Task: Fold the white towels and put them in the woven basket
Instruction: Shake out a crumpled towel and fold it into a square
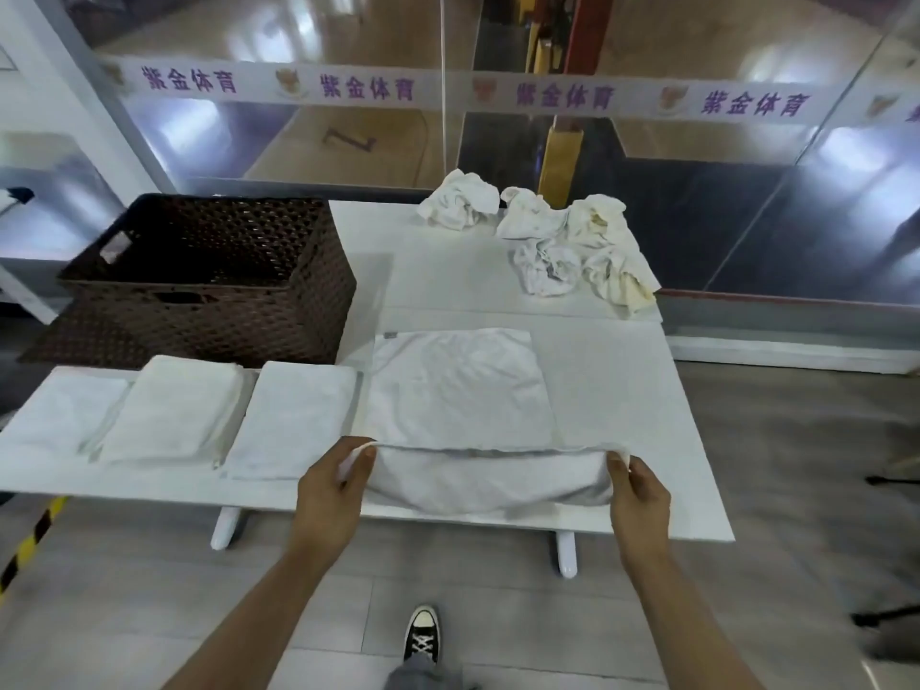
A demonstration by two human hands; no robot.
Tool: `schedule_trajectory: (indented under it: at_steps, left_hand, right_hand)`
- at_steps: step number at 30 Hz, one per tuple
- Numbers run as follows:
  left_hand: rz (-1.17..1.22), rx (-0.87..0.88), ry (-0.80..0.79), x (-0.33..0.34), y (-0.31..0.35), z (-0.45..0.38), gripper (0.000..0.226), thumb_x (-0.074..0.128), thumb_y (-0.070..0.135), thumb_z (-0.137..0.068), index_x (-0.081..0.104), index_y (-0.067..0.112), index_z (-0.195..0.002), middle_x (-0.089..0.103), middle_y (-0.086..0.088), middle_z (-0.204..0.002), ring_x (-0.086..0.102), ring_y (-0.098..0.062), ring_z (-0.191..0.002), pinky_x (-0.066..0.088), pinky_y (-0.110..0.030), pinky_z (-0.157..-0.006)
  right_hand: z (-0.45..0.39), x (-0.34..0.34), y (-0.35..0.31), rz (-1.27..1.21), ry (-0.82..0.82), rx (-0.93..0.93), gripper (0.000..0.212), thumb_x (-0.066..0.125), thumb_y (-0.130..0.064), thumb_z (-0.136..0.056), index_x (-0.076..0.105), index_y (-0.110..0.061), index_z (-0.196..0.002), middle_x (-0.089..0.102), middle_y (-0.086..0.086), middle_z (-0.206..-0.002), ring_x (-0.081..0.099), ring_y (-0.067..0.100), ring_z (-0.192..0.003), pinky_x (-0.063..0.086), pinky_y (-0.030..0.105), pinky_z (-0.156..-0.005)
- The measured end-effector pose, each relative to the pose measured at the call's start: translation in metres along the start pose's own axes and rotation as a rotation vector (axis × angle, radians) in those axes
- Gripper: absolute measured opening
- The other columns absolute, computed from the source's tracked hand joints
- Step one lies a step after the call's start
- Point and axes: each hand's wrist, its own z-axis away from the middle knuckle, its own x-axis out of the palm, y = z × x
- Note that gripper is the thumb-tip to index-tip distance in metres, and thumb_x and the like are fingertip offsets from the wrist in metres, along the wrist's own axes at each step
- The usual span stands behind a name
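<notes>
White table (622,390): hands' fingertips (partly hidden) pinch towel (458,385).

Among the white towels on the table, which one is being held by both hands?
The spread-out towel at the near edge: left hand and right hand pinch its near corners. The folded towels and crumpled towels lie untouched.

Just one cam here, head-mounted and wide-angle, looking forward and down from above both hands, close enough that the forearms fill the bottom. The table (622,371) stretches away beyond the hands, with a shoe (422,634) on the floor below them. Edges look kinda warped, probably lens distortion.
</notes>
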Motion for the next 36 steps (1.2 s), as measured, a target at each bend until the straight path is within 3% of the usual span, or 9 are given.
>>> schedule_trajectory:
  at_steps: [6,9,12,16,19,25,30,33,36]
  left_hand:
    - [-0.027,-0.061,0.048,0.001,-0.003,0.004,0.005,0.063,0.028,-0.098,0.065,0.028,-0.093,0.069,0.011,-0.086,0.062,-0.006,-0.086,0.048,-0.022,-0.072]
    - [-0.043,-0.106,0.044,0.001,-0.002,-0.008,0.016,0.059,0.011,-0.095,0.062,0.027,-0.095,0.068,0.000,-0.085,0.063,-0.023,-0.082,0.047,-0.027,-0.065]
    - [-0.038,-0.148,0.070,0.001,-0.002,-0.028,0.027,0.054,0.001,-0.091,0.061,0.027,-0.097,0.065,-0.019,-0.087,0.063,-0.040,-0.077,0.046,-0.026,-0.053]
    - [-0.019,-0.159,0.176,0.002,0.000,-0.068,0.018,0.053,0.007,-0.095,0.060,0.022,-0.101,0.066,-0.005,-0.090,0.067,-0.032,-0.072,0.050,-0.023,-0.046]
    - [-0.047,-0.161,0.220,0.003,-0.002,-0.108,0.014,0.057,0.013,-0.095,0.059,0.024,-0.102,0.066,0.004,-0.087,0.064,-0.026,-0.079,0.057,-0.041,-0.065]
    - [-0.079,-0.212,0.222,0.011,-0.020,-0.188,0.010,0.059,0.028,-0.096,0.059,0.026,-0.106,0.065,0.007,-0.087,0.065,-0.024,-0.081,0.057,-0.044,-0.076]
    - [-0.079,-0.226,0.208,0.025,-0.034,-0.240,0.013,0.060,0.025,-0.099,0.060,0.016,-0.108,0.063,0.005,-0.083,0.062,-0.009,-0.060,0.060,-0.041,-0.062]
    - [-0.114,-0.240,0.176,0.036,-0.044,-0.267,0.015,0.059,0.022,-0.100,0.060,0.010,-0.109,0.060,0.001,-0.083,0.059,-0.006,-0.061,0.054,-0.026,-0.045]
    - [-0.157,-0.287,0.161,0.048,-0.055,-0.296,0.016,0.058,0.022,-0.099,0.061,0.011,-0.110,0.060,-0.003,-0.089,0.058,-0.005,-0.061,0.054,-0.027,-0.044]
  right_hand:
    - [0.002,0.003,-0.001,-0.044,0.005,0.050,0.037,0.053,-0.016,-0.104,0.041,-0.008,-0.069,0.034,0.003,-0.068,0.031,0.009,-0.062,0.027,0.033,-0.062]
    - [-0.013,0.008,-0.010,-0.053,-0.017,0.051,0.027,0.050,-0.013,-0.103,0.055,-0.004,-0.077,0.046,0.003,-0.071,0.039,0.015,-0.068,0.033,0.029,-0.065]
    - [-0.035,0.016,-0.025,-0.024,-0.036,0.033,0.029,0.054,-0.011,-0.099,0.049,-0.002,-0.072,0.038,0.003,-0.067,0.033,0.010,-0.062,0.027,0.031,-0.062]
    - [-0.074,0.035,-0.043,0.001,-0.045,-0.013,0.025,0.063,-0.017,-0.098,0.061,0.000,-0.080,0.054,0.004,-0.070,0.044,0.010,-0.063,0.037,0.026,-0.062]
    - [-0.107,0.057,-0.053,-0.001,-0.050,-0.022,0.021,0.067,-0.023,-0.097,0.067,-0.009,-0.082,0.060,0.000,-0.071,0.050,0.011,-0.067,0.042,0.023,-0.065]
    - [-0.164,0.107,-0.064,0.050,0.003,0.006,0.020,0.066,-0.024,-0.098,0.068,-0.009,-0.084,0.062,-0.001,-0.073,0.053,0.009,-0.066,0.039,0.006,-0.054]
    - [-0.201,0.135,-0.057,0.160,0.022,0.024,0.027,0.063,-0.027,-0.099,0.068,-0.005,-0.084,0.062,0.003,-0.075,0.052,0.011,-0.067,0.038,0.006,-0.053]
    - [-0.223,0.149,-0.051,0.193,0.018,0.068,0.030,0.062,-0.029,-0.098,0.065,-0.008,-0.077,0.058,0.001,-0.070,0.049,0.015,-0.065,0.040,0.017,-0.057]
    - [-0.250,0.167,-0.049,0.202,0.004,0.104,0.032,0.062,-0.028,-0.099,0.058,-0.015,-0.069,0.050,-0.002,-0.065,0.044,0.012,-0.061,0.036,0.018,-0.053]
